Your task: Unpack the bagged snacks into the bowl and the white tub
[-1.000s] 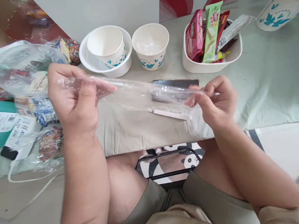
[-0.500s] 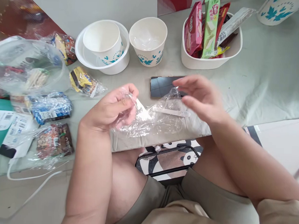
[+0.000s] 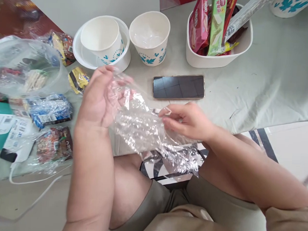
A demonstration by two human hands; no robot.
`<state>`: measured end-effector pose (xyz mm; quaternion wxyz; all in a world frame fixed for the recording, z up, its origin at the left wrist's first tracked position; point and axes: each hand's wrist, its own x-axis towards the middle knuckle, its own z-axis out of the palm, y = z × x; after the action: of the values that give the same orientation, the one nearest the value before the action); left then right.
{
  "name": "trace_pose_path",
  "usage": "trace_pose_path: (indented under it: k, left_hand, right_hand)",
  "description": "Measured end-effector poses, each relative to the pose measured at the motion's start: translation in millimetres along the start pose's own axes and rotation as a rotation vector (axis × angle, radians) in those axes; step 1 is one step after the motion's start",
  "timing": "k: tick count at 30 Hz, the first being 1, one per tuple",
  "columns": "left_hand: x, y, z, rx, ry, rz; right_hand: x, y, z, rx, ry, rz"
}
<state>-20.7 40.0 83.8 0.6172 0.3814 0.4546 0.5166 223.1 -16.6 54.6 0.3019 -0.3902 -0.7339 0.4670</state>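
Observation:
A crinkled clear plastic bag (image 3: 143, 125) stretches between my two hands and hangs down over my lap. My left hand (image 3: 98, 95) grips its upper left end, its fingers partly seen through the shiny film. At the bag's right upper edge, my right hand (image 3: 191, 121) pinches the film between thumb and fingers. A dark-screened phone (image 3: 178, 86) lies on the cloth just beyond my right hand. Beyond my left hand, a paper cup (image 3: 102, 37) with blue leaves sits in a white bowl (image 3: 124, 60). Another paper cup (image 3: 150, 39) stands beside it, with clear plastic inside.
A white tub (image 3: 218, 62) of wrapped snacks stands at the back right, near another cup (image 3: 288, 7). On the left are a clear plastic container (image 3: 52, 79), several packaged snacks (image 3: 51, 110) and a white charger (image 3: 21, 138) with a cable. The cloth-covered table (image 3: 272, 73) ends above my lap.
The bag is spread out more and now hangs lower over my lap. My left hand has moved up and left. My right hand has come down, uncovered the phone and closed on the bag.

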Motion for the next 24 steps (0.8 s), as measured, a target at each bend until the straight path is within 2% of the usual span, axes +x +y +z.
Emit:
trace_pose_path:
  k: [1,3,6,8,11,15,17,21,24]
  left_hand:
    - [3,-4,-0.4,-0.047,0.097,-0.012]
    - [4,-11,1.1,-0.103,0.153,-0.097]
    - [-1,-20,8.4,-0.102,0.028,-0.3]
    - [-7,-25,14.3,-0.079,-0.064,-0.403]
    - [-12,-30,20.6,0.031,-0.183,-0.468]
    - [-14,-27,22.9,0.243,-0.2,-0.344]
    - [-15,-24,23.1,0.316,-0.201,-0.271]
    - [-19,-22,22.8,0.381,-0.336,-0.234]
    - [-20,-23,20.0,0.413,-0.392,-0.238]
  right_hand:
    - [1,0,2,0.072,0.06,0.085]
    - [3,0,5,0.225,0.203,0.216]
    - [8,3,9,0.368,0.396,0.293]
    - [10,6,11,0.396,0.457,0.317]
    - [8,10,12,0.289,0.44,0.287]
    - [3,10,8,0.106,0.375,0.178]
    - [3,10,5,0.171,0.344,0.214]
    - [6,10,1,0.378,0.199,0.34]
    - [8,10,0,0.455,0.17,0.327]
